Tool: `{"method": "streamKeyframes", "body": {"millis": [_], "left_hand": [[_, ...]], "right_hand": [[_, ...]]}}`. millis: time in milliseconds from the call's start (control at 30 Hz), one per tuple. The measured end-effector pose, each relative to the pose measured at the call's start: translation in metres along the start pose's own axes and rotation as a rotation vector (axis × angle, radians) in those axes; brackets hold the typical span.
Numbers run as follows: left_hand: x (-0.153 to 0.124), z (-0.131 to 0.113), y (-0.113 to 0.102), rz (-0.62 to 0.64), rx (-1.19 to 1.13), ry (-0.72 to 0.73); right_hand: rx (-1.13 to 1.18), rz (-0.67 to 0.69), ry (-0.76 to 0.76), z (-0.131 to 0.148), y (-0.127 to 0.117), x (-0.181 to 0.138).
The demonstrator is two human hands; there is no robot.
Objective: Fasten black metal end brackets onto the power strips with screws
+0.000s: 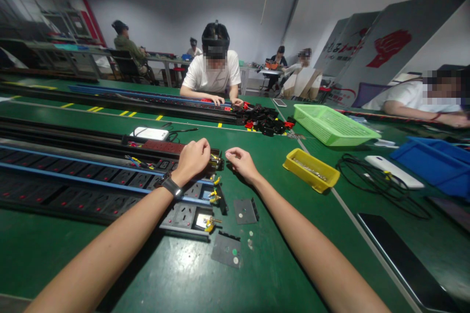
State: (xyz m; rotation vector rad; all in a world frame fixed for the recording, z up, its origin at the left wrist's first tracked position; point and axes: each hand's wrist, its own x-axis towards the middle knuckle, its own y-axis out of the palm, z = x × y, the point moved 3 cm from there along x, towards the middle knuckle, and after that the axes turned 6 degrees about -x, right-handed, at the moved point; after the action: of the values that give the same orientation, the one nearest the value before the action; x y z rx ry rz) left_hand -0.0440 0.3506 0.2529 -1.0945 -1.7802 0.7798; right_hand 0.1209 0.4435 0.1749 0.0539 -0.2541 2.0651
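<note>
My left hand (193, 160), a dark watch (171, 186) on its wrist, lies closed over the end of a long power strip (163, 162). Its fingertips are hidden, so what they grip cannot be made out. Just right of that end, my right hand (241, 163) has thumb and fingers pinched together; anything between them is too small to see. Metal parts and yellow-tipped wires (214, 197) stick out of the neighbouring strip ends. One nearer power strip (179, 217) has an open end with a yellow-green wire (209, 225). Two dark end plates (245, 211) (226, 249) lie flat nearby.
A yellow bin (311, 171) of small metal parts stands to the right, before a green basket (330, 124). Beyond are black cables (382, 186), a blue bin (433, 161) and a black phone-like slab (404, 259). Across the table, a co-worker (216, 68) works beside piled black-and-red parts (262, 120).
</note>
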Motion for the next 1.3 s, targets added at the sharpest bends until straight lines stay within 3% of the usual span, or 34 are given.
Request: {"method": "streamKeyframes", "body": {"millis": [700,867,1100,1300], "left_hand": [[0.0003,0.0004,0.0007,-0.017,-0.012,0.012],[-0.0001,-0.0002,0.0005,-0.011,-0.019,0.01],[0.0001,0.0,0.0006,-0.018,-0.009,0.013],[0.0003,0.0016,0.0022,-0.016,-0.015,0.014]], "right_hand": [[0.113,-0.124,0.053,-0.0051,-0.0059,0.003],[0.135,-0.073,0.113,-0.0076,-0.0049,0.0036],[0.147,-0.014,0.051,-0.0029,-0.0018,0.0011],[0.093,-0.039,0.121,-0.0074,-0.004,0.0023]]}}
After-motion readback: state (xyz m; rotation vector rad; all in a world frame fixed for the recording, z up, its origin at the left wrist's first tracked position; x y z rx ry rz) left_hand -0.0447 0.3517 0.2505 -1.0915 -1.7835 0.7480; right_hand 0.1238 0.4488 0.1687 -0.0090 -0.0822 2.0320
